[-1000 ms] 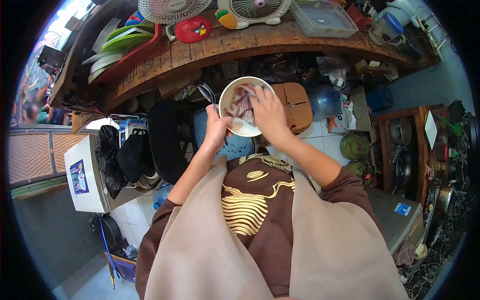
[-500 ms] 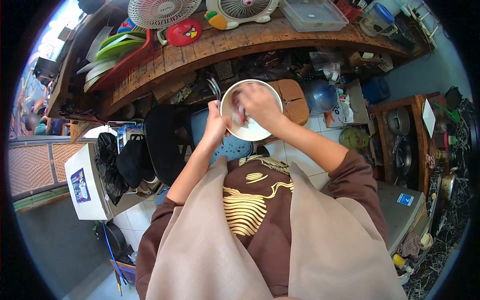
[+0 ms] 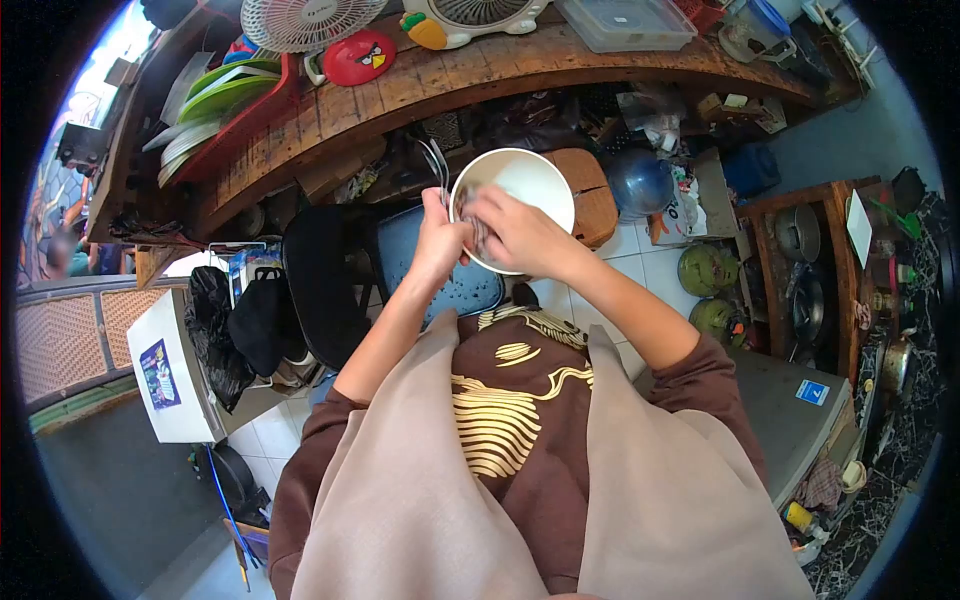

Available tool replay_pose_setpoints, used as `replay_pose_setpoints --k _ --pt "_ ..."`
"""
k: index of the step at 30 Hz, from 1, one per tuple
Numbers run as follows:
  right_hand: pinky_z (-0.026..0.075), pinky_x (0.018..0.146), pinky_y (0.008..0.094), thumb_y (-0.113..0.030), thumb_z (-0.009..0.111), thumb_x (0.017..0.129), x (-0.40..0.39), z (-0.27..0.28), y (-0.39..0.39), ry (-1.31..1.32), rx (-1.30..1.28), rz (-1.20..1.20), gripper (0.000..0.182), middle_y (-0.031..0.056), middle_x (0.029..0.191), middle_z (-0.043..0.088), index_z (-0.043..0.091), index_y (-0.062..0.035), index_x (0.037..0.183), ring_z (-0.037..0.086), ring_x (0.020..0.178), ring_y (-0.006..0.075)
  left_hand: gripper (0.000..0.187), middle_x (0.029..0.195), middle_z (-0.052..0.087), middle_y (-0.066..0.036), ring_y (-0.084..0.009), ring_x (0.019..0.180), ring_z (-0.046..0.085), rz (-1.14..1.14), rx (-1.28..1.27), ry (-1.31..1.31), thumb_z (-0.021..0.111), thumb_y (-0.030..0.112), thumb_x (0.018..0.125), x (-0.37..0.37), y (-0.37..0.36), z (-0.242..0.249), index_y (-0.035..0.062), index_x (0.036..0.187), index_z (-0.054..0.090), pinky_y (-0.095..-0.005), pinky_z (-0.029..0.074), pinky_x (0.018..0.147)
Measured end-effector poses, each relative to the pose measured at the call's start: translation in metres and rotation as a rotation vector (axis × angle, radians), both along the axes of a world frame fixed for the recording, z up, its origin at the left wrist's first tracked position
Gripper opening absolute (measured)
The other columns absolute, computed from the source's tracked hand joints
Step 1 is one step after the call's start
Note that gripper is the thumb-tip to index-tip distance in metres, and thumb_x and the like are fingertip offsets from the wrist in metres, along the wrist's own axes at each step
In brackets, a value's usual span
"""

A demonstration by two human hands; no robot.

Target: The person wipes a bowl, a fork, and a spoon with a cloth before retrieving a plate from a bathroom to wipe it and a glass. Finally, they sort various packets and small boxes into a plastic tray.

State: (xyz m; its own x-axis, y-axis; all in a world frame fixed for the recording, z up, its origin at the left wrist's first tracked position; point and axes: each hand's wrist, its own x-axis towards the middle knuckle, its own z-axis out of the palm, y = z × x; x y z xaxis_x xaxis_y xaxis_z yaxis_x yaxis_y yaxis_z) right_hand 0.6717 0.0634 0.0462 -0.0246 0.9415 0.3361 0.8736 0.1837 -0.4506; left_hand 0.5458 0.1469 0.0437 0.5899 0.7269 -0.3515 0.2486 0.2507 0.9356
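Observation:
A white bowl [image 3: 543, 188] is held up in front of me, its opening tilted toward my face. My left hand [image 3: 442, 242] grips its left rim, closed. Metal cutlery, apparently forks or spoons [image 3: 436, 163], sticks up from the same hand beside the bowl. Inside the bowl, my right hand [image 3: 522, 238] is closed against the left inner wall. Its fingers press a bunched greyish cloth [image 3: 478, 238], mostly hidden behind them. Below the bowl is the blue seat [image 3: 468, 291] of a black chair, speckled with dark spots.
A wooden counter [image 3: 480, 85] runs across the top, bearing fans, a red dish rack [image 3: 240, 125] of plates and a clear plastic box [image 3: 625, 25]. A brown stool [image 3: 585, 200] stands behind the bowl. Green gas cylinders [image 3: 708, 270] are at right, a white box [image 3: 160, 365] at left.
The bowl has shifted slightly right and up. My right hand has moved down toward the left inner wall and my left hand. The red-and-white patch seen in the bowl earlier is now covered.

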Motion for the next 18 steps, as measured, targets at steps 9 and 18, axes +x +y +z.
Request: replay_pose_setpoints --k 9,18 --pt "0.037 0.089 0.0342 -0.015 0.049 0.073 0.012 0.002 0.000 -0.447 0.181 -0.038 0.028 0.0081 0.110 0.047 0.054 -0.0034 0.098 0.045 0.103 0.0241 0.040 0.070 0.042 -0.008 -0.0136 0.046 0.043 -0.020 0.003 0.036 0.046 -0.003 0.057 -0.003 0.005 0.000 0.0062 0.091 0.029 -0.0243 0.031 0.030" --pt "0.044 0.078 0.0303 -0.017 0.067 0.069 -0.019 0.005 -0.018 0.051 -0.346 -0.005 0.048 0.0173 0.101 0.054 0.048 0.0018 0.109 0.054 0.094 0.0272 0.029 0.070 0.042 -0.003 -0.0055 0.044 0.039 0.026 -0.133 -0.064 0.057 0.018 0.074 -0.002 0.017 0.003 0.0092 0.085 0.031 -0.0191 0.027 0.033"
